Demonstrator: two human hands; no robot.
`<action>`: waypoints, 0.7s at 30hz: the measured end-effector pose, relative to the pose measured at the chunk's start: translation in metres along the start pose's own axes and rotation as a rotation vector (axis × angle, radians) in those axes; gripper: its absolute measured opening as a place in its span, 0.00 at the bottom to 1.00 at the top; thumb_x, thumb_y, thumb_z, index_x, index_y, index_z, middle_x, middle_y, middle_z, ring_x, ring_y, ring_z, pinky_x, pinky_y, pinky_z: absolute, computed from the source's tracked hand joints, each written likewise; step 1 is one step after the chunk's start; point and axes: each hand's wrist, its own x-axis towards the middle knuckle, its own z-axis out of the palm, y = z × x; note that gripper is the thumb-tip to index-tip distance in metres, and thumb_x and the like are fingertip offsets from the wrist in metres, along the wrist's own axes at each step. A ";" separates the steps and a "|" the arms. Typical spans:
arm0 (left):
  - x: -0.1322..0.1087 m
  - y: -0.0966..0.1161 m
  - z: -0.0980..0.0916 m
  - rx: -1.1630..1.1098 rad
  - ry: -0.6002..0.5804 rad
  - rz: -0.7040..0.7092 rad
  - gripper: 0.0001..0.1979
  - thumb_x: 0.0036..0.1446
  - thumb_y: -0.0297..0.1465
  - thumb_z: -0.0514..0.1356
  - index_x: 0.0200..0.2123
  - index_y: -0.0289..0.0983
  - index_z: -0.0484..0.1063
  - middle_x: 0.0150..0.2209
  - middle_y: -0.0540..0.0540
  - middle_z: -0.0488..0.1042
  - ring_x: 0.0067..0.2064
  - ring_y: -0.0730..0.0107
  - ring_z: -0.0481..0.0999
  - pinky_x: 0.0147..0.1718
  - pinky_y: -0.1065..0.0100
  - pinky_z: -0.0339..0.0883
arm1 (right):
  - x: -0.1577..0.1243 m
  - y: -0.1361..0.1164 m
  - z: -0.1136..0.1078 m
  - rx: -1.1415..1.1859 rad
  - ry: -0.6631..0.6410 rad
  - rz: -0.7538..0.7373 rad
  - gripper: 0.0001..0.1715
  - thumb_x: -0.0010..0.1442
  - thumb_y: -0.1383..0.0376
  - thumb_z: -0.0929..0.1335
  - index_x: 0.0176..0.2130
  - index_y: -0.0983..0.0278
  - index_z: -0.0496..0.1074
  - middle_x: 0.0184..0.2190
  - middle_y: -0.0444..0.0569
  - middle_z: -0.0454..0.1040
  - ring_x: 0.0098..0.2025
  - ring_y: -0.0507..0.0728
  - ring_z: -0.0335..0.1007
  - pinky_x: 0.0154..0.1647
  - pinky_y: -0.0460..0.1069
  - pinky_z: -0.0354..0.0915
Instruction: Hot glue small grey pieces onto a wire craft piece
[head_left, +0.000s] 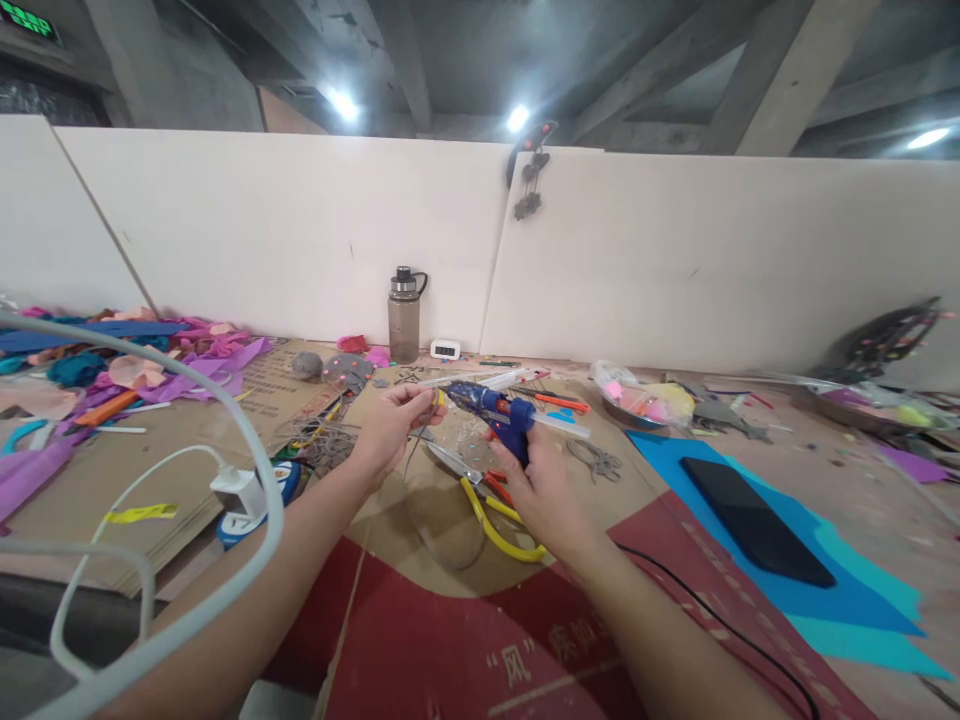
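My right hand [534,480] is wrapped round the handle of a blue hot glue gun [504,415]; a clear glue stick [566,427] sticks out of its back. The nozzle points left, close to the fingertips of my left hand [397,425]. Those fingers pinch a small yellow piece [439,399], with a thin grey cord [409,462] hanging below them. What the yellow piece is, I cannot make out. Under the glue gun lie yellow-handled scissors [487,520] and a red-handled tool [498,486], partly hidden by my right hand.
Cardboard [420,560] covers the work surface. A bottle [405,325] and small white clock [445,349] stand at the back. To the right are a phone [754,520] on blue sheets [855,590] and a bowl [634,412]. A white cable [274,480] loops across the left; felt scraps [202,355] lie behind.
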 end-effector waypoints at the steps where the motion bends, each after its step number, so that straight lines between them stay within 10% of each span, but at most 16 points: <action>1: 0.000 0.000 0.000 -0.006 0.009 0.001 0.13 0.43 0.36 0.69 0.27 0.33 0.74 0.26 0.47 0.76 0.28 0.73 0.75 0.33 0.68 0.69 | 0.000 0.000 0.000 0.000 0.001 -0.005 0.15 0.64 0.58 0.61 0.46 0.63 0.65 0.41 0.54 0.74 0.42 0.61 0.71 0.44 0.56 0.67; 21: 0.000 0.001 0.000 -0.033 0.043 -0.010 0.13 0.42 0.35 0.70 0.28 0.33 0.74 0.26 0.47 0.76 0.28 0.73 0.76 0.33 0.69 0.70 | 0.000 0.003 0.001 -0.010 0.001 -0.007 0.14 0.64 0.58 0.61 0.47 0.61 0.66 0.41 0.54 0.75 0.42 0.61 0.72 0.44 0.56 0.68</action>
